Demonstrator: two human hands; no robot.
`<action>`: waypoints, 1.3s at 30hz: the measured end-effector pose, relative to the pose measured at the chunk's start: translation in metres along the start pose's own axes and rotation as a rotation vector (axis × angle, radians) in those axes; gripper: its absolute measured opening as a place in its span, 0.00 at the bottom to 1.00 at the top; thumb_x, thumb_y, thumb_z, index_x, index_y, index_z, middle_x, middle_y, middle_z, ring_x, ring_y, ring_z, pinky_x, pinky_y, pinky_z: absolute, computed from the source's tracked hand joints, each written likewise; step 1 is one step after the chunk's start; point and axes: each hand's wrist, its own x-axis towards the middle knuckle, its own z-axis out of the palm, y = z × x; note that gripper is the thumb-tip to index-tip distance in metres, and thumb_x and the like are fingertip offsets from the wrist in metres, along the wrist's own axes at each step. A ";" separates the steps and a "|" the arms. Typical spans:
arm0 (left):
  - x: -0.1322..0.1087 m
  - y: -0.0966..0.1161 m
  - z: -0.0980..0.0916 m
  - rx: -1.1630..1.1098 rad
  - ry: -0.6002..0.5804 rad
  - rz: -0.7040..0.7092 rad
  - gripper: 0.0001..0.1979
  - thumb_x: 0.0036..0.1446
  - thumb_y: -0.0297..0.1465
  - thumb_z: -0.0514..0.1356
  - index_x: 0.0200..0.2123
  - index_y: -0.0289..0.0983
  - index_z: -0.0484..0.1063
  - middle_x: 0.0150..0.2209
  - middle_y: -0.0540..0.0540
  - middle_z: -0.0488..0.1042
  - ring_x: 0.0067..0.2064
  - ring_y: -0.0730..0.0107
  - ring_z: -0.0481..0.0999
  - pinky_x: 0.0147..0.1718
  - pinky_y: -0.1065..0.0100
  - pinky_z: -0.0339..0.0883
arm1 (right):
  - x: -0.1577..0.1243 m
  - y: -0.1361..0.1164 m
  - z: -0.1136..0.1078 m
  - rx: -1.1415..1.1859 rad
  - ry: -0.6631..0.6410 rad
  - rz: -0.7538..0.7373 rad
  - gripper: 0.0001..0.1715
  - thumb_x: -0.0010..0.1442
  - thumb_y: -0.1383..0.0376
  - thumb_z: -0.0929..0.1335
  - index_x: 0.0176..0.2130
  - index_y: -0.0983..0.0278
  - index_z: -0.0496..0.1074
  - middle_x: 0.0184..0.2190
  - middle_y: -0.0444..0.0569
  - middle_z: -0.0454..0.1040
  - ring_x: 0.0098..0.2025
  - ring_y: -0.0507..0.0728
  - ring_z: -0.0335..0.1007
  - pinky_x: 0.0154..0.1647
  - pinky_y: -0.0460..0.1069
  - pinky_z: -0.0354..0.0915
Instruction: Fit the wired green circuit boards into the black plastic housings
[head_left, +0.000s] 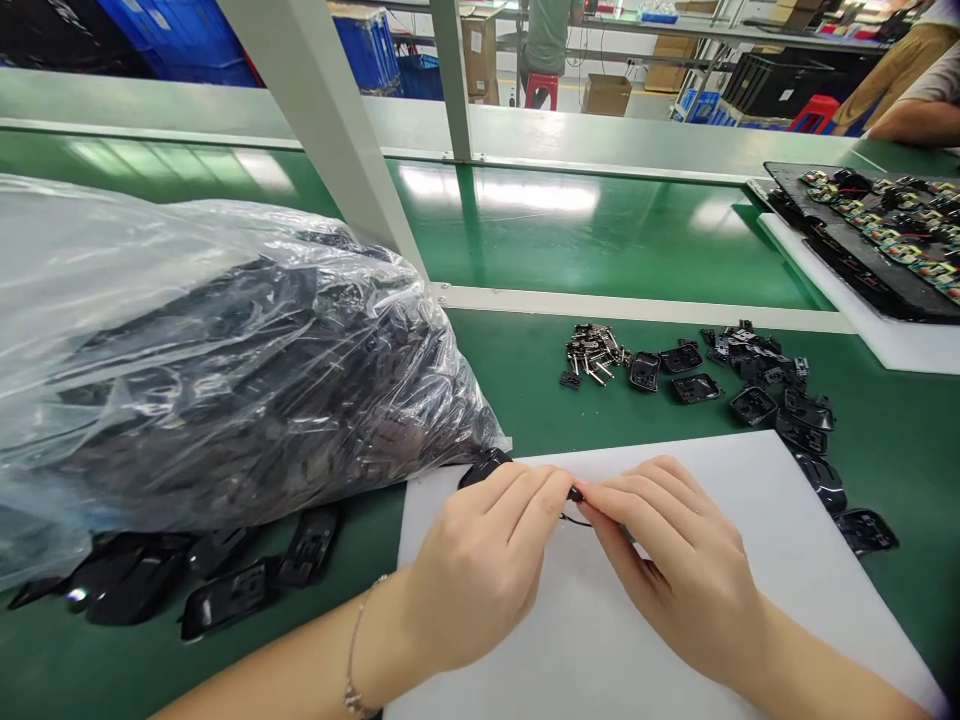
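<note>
Over a white sheet (637,620), my left hand (487,560) and my right hand (675,560) meet at the fingertips. Both pinch a small black plastic part (574,494), mostly covered by the fingers. A thin dark curved piece shows just below it, between the hands. Behind my left hand, a black plastic shell (484,467) lies at the sheet's far edge, partly hidden. Beyond the sheet are a heap of small metal pins (596,350) and several black plastic housings (696,388). Small black pieces (757,352) are piled to their right.
A large clear bag (300,380) full of black parts fills the left, with loose black shells (229,598) below it. A slanted metal post (330,120) rises behind. At right, a black tray (885,230) holds circuit assemblies. Other people are in the background.
</note>
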 end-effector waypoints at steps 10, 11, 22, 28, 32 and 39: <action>-0.003 -0.002 0.004 -0.037 -0.037 -0.058 0.14 0.55 0.13 0.50 0.43 0.25 0.68 0.34 0.38 0.77 0.34 0.63 0.74 0.32 0.64 0.73 | -0.001 0.008 0.000 -0.081 -0.048 -0.062 0.12 0.61 0.78 0.64 0.44 0.67 0.68 0.26 0.48 0.74 0.26 0.54 0.63 0.28 0.51 0.59; -0.003 -0.002 0.004 -0.034 -0.033 -0.063 0.14 0.55 0.13 0.50 0.43 0.25 0.68 0.34 0.38 0.77 0.34 0.63 0.74 0.32 0.64 0.73 | -0.001 0.008 0.000 -0.069 -0.040 -0.057 0.12 0.60 0.78 0.64 0.44 0.67 0.67 0.26 0.48 0.74 0.27 0.54 0.63 0.28 0.51 0.59; -0.001 0.004 0.005 -0.074 -0.014 -0.094 0.12 0.58 0.15 0.50 0.44 0.27 0.67 0.35 0.40 0.76 0.35 0.65 0.72 0.34 0.66 0.72 | 0.001 0.003 -0.002 0.037 -0.026 0.036 0.13 0.60 0.80 0.64 0.42 0.66 0.67 0.27 0.47 0.73 0.27 0.54 0.63 0.28 0.50 0.59; 0.000 0.005 0.006 -0.008 0.020 -0.058 0.12 0.56 0.15 0.51 0.43 0.25 0.67 0.34 0.38 0.77 0.34 0.63 0.73 0.32 0.66 0.71 | 0.001 0.001 0.001 0.024 0.016 0.060 0.13 0.59 0.79 0.64 0.41 0.65 0.67 0.27 0.47 0.72 0.27 0.54 0.61 0.28 0.50 0.59; 0.001 0.006 0.006 0.067 0.036 -0.032 0.12 0.55 0.15 0.51 0.42 0.24 0.67 0.32 0.38 0.77 0.32 0.63 0.73 0.30 0.66 0.71 | 0.002 -0.001 0.004 -0.013 0.053 0.034 0.15 0.58 0.80 0.64 0.42 0.65 0.67 0.27 0.48 0.72 0.27 0.55 0.61 0.28 0.50 0.58; 0.001 0.009 0.005 0.120 0.070 -0.021 0.14 0.52 0.14 0.51 0.42 0.22 0.67 0.32 0.36 0.78 0.32 0.61 0.75 0.30 0.65 0.73 | 0.002 -0.004 0.003 -0.042 0.078 0.017 0.14 0.58 0.80 0.65 0.42 0.67 0.67 0.27 0.49 0.73 0.27 0.55 0.63 0.28 0.51 0.59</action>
